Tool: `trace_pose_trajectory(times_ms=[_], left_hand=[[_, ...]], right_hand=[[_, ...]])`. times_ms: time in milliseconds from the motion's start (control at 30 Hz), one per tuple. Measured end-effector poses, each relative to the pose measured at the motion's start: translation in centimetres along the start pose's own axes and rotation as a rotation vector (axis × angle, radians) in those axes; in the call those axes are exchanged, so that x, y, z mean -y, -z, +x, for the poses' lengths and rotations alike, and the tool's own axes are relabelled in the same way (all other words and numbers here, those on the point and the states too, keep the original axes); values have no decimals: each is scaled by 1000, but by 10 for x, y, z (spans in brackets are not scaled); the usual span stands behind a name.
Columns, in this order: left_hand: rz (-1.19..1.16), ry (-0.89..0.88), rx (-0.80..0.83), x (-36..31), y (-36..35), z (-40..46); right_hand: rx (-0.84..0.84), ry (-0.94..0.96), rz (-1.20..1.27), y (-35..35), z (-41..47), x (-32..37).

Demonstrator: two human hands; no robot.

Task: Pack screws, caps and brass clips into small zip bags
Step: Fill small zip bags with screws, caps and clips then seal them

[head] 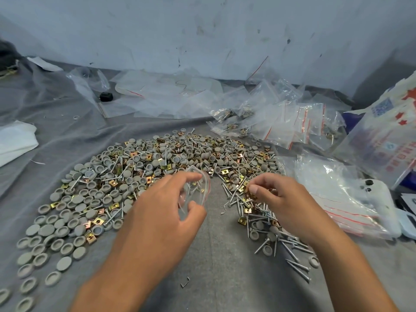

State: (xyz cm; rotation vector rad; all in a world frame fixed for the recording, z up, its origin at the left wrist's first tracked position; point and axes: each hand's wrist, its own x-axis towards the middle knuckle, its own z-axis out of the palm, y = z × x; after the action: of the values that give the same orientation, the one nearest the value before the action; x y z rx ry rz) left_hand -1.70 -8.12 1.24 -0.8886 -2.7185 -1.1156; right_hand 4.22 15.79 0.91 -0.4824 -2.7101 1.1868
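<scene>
Now left hand (162,212) grip pinching an open zip bag (195,188), right hand (279,199) grip clamped on brass clips (249,195)

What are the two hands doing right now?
Left hand: holds a small clear plastic zip bag open.
Right hand: pinches small square brass clips over the pile.

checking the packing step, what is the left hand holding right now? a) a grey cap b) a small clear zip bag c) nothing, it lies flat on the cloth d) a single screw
b: the left hand pinches a small clear zip bag with a red seal line, held open above the cloth, while the right hand pinches brass clips beside it.
</scene>
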Motion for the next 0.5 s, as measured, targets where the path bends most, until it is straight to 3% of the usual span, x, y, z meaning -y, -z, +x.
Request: trace_pose_trajectory(times_ms=[133, 300, 500], left_hand=[[-1, 1, 0, 0, -1, 1], [1, -7, 3, -4, -4, 2], [7, -14, 6, -4, -6, 3]], right_hand=[[73, 33, 425, -11, -3, 20], [171, 7, 739, -29, -4, 36], [85, 217, 620, -42, -9, 53]])
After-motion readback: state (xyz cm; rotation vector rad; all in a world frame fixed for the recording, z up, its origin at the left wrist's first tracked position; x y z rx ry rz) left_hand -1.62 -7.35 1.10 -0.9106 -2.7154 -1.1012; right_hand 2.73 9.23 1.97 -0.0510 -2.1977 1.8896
